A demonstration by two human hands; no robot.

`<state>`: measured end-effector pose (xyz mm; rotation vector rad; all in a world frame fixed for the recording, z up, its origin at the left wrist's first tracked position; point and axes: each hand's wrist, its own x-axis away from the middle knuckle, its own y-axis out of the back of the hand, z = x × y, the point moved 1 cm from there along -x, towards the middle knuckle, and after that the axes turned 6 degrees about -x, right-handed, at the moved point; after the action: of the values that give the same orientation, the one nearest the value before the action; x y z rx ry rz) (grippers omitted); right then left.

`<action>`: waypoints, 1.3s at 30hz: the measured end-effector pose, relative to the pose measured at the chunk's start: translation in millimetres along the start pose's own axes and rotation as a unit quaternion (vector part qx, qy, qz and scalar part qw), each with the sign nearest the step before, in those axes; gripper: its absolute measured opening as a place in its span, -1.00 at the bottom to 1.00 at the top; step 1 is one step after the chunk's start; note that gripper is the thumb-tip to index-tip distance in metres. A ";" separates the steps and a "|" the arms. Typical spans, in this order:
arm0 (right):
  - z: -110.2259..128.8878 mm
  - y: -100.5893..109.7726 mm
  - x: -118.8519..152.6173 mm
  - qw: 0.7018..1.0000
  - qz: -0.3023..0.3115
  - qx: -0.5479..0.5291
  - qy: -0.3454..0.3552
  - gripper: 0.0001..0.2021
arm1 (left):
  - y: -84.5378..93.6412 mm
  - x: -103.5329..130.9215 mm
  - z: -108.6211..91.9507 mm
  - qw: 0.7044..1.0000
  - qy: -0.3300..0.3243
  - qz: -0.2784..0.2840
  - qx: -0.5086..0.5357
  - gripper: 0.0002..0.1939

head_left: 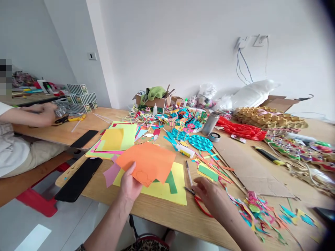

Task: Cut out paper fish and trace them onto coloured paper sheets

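My left hand point(130, 184) grips the lower left edge of an orange paper sheet point(151, 157), raised over the table, with a pencil outline near its bottom edge. Beneath lie a yellow sheet point(159, 198) and a green paper piece point(171, 183). At the right, my right hand point(205, 191) hovers by red-handled scissors point(201, 207), fingers bent; whether they touch the scissors is unclear. A pen point(188, 172) lies just beyond that hand. Farther back is a glue tube point(185, 151).
Two black phones point(78, 179) lie at left; a person's arm point(32, 115) is beyond them. Paper scraps point(258, 212) and cardboard point(251, 164) cover the right. A metal flask point(210, 123), tape roll point(214, 137) and cutter point(269, 156) stand or lie farther back.
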<state>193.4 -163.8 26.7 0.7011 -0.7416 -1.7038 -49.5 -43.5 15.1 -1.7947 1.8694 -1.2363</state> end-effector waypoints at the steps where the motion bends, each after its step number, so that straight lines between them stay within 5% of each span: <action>1: -12.5 2.2 9.5 0.995 -0.005 0.095 -0.003 -0.88 | -0.2 -1.8 -2.6 1.000 -0.003 0.007 -0.001 -0.64; 5: -38.3 -2.9 32.6 0.963 0.025 0.263 0.052 -0.74 | -7.7 -7.5 -8.1 0.999 -0.001 0.047 0.003 -0.65; 12: -36.1 -9.5 32.2 0.956 0.019 0.286 0.063 -0.64 | -33.0 -12.1 -19.9 0.995 -0.002 0.099 0.011 -0.67; 20: -31.6 19.1 21.6 0.997 0.009 0.035 0.062 -0.75 | -47.9 -31.6 -45.8 0.992 -0.040 0.120 0.028 -0.68; 26: -27.0 29.7 -10.4 0.988 0.003 -0.139 0.062 -0.72 | -57.9 -67.2 -44.0 0.987 -0.040 0.155 0.034 -0.71; 32: 29.0 8.3 -53.3 0.936 0.129 -0.310 0.108 -0.64 | -51.9 -94.2 -35.1 0.975 -0.004 0.216 0.047 -0.71; 39: 75.3 -31.9 -84.2 0.912 0.295 -0.252 0.131 -0.46 | -35.9 -98.5 -36.2 0.966 0.014 0.252 0.048 -0.63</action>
<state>135.7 -66.0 56.5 0.2847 -0.2561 -1.1360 -31.0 65.1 27.7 -1.1482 2.0636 -1.1331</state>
